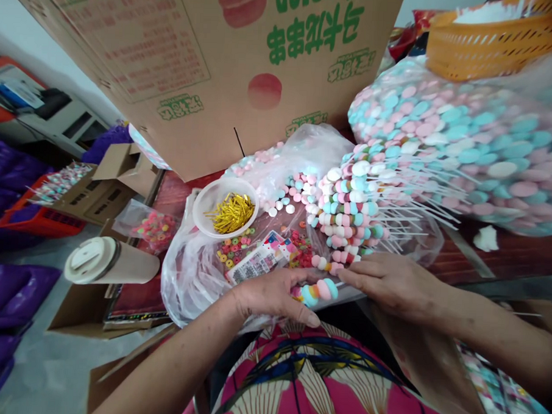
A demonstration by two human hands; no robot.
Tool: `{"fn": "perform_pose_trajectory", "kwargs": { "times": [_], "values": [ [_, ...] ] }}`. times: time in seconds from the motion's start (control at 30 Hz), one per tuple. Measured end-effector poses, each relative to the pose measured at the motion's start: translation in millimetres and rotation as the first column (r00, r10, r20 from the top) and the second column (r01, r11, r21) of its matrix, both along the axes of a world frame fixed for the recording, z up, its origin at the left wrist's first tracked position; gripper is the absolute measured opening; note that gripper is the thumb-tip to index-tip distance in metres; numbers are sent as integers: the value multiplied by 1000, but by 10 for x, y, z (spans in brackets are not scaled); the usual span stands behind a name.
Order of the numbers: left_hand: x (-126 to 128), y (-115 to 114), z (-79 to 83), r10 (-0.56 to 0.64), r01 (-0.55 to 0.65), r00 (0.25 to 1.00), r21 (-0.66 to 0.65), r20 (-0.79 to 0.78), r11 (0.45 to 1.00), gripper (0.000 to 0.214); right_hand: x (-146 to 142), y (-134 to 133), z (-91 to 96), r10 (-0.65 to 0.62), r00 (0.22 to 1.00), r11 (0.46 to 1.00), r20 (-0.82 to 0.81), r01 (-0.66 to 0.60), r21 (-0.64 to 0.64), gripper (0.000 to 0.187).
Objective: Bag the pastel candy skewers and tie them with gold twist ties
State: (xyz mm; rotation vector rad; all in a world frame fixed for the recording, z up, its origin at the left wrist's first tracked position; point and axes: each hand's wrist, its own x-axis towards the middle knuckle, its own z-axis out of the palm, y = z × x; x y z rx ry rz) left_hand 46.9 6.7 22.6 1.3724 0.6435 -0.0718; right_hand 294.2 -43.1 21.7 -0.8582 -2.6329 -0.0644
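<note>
My left hand point(272, 295) grips a candy skewer point(317, 290) of pink, blue and orange marshmallow pieces near the table's front edge. My right hand point(394, 282) touches the same skewer from the right, fingers stretched flat over its stick end. Just behind the hands lies a pile of finished skewers point(353, 204), sticks pointing right. A round plastic bowl of gold twist ties point(227, 212) stands to the left of the pile. Small coloured ring candies point(233, 248) lie in an open clear bag beside a printed packet point(257, 264).
A big cardboard box point(209, 64) leans at the back. A large clear bag of pink and blue candies point(466, 136) fills the right, under an orange basket point(493, 39). A lidded cup point(109, 261) lies on its side at left, near small open boxes point(107, 187).
</note>
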Motion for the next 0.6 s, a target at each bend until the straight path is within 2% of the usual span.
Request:
{"fn": "perform_pose_trajectory", "kwargs": {
  "times": [0.07, 0.13, 0.2, 0.27, 0.33, 0.37, 0.4, 0.43, 0.47, 0.53, 0.6],
  "values": [
    [74, 21, -12, -25, 40, 997, 225, -70, 974, 73, -66, -19, -100, -40, 999, 986, -36, 34, -162, 37],
    [142, 30, -1, -23, 103, 978, 385, -207, 917, 84, -112, -17, -157, -82, 996, 952, -32, 69, -298, 35],
    [158, 31, 42, 5, 148, 952, 477, -305, 867, 98, -121, -3, -178, -113, 993, 923, -17, 99, -373, 31],
    [101, 29, 109, 22, 206, 926, 556, -376, 805, 107, -100, 7, -180, -141, 990, 914, -15, 124, -386, 32],
    [-8, 30, 178, 54, 300, 872, 617, -487, 728, 96, -74, 5, -181, -153, 988, 927, -28, 134, -350, 33],
    [-69, 35, 206, 84, 341, 834, 629, -546, 698, 81, -66, 0, -182, -146, 989, 938, -30, 128, -321, 34],
    [-127, 43, 229, 109, 362, 803, 625, -586, 692, 63, -63, -6, -180, -131, 991, 952, -34, 116, -283, 34],
    [-177, 56, 245, 112, 354, 793, 602, -599, 716, 47, -64, -11, -173, -109, 993, 969, -45, 96, -227, 34],
    [-217, 72, 255, 89, 321, 807, 559, -584, 765, 36, -68, -13, -157, -81, 995, 987, -55, 72, -146, 33],
    [-259, 103, 262, -7, 240, 871, 412, -491, 879, 33, -76, -2, -88, -25, 999, 998, -44, 27, 58, 33],
    [-251, 114, 252, -106, 203, 917, 220, -384, 954, 38, -80, 32, 32, 4, 1000, 969, 17, -8, 246, 31]
  ]
}}
